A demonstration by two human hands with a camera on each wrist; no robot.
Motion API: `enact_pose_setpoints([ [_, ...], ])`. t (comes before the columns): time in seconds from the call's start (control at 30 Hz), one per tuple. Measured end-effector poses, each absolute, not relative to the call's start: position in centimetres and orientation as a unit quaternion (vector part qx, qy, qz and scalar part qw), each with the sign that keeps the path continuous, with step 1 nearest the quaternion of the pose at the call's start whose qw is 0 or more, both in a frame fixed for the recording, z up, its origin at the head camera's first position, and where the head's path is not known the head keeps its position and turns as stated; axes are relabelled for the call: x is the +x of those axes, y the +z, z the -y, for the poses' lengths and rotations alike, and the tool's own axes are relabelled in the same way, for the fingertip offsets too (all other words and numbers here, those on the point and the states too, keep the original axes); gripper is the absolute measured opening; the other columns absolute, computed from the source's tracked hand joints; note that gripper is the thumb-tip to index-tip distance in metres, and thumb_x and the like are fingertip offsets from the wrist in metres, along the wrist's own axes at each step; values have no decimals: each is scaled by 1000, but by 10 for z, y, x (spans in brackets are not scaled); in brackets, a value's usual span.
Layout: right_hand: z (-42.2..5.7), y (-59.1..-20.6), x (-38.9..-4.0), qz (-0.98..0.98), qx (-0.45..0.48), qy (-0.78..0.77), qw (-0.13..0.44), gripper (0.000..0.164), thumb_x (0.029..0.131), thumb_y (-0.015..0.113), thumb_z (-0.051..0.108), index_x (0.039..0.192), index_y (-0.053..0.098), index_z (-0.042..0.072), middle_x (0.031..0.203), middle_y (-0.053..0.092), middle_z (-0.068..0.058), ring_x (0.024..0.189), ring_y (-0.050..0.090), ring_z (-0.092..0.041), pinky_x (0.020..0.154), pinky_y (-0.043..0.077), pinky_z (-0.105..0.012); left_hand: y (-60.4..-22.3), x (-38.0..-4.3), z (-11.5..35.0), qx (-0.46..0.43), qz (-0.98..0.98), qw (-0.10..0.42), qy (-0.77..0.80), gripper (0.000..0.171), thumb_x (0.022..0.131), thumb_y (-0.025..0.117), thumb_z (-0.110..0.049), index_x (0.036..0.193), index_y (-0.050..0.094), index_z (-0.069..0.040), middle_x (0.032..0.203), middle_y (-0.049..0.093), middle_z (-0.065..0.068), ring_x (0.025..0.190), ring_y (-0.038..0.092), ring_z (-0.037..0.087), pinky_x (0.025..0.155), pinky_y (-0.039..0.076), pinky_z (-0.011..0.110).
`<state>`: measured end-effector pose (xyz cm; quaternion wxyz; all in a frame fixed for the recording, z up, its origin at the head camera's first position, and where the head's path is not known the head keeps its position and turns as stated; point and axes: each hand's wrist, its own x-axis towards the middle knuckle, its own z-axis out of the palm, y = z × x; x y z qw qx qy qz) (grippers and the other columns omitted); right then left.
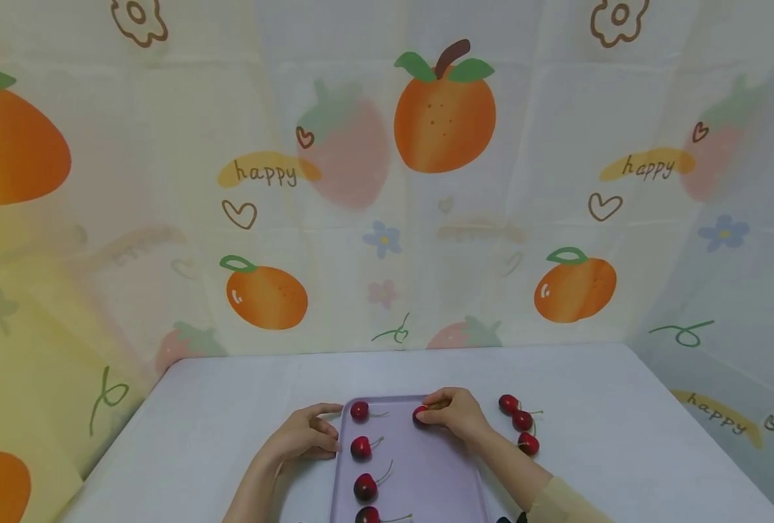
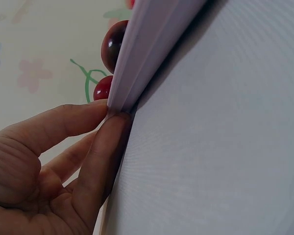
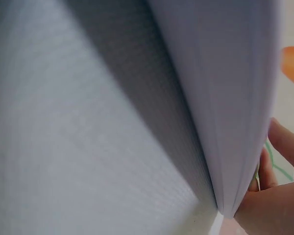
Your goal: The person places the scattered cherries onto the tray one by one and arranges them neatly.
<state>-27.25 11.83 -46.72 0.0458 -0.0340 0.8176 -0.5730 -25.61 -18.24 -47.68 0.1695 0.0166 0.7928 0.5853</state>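
Note:
A pale purple tray [image 1: 420, 472] lies on the white table. Down its left side runs a column of several dark red cherries [image 1: 361, 448] with green stems. My right hand [image 1: 455, 414] pinches another cherry [image 1: 420, 415] between thumb and fingers at the tray's far right part. My left hand [image 1: 305, 436] touches the tray's left edge near the far corner, its fingertips against the rim. In the left wrist view, finger [image 2: 63, 125] and thumb meet the tray's side, with cherries beyond the rim. The right wrist view hides the held cherry behind the tray's wall [image 3: 225, 98].
To the right of the tray, a loose group of cherries [image 1: 522, 420] lies on the table [image 1: 596, 436]. A dark object [image 1: 514, 518] is cut off at the bottom edge. Behind the table hangs a fruit-print cloth [image 1: 439, 276].

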Motion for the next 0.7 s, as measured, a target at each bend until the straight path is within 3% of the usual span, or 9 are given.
enact_pose_setpoints([
  [0.33,-119,-467,-274,-827,5,-562,12,25,76,81,10,98,73,1,92,74,-8,83,63,-11,75,49,-21,-477,-257,184,20,-792,177,585,74,75,78,0,142,46,4,84,62,4,71,65,12,70,64,31],
  [0.7,-123,-460,-271,-810,21,-586,-4,25,80,76,7,103,73,0,98,75,-13,85,65,-12,83,51,-23,-477,-256,184,23,-792,177,584,75,76,77,0,143,44,4,86,63,6,72,65,13,71,64,33],
])
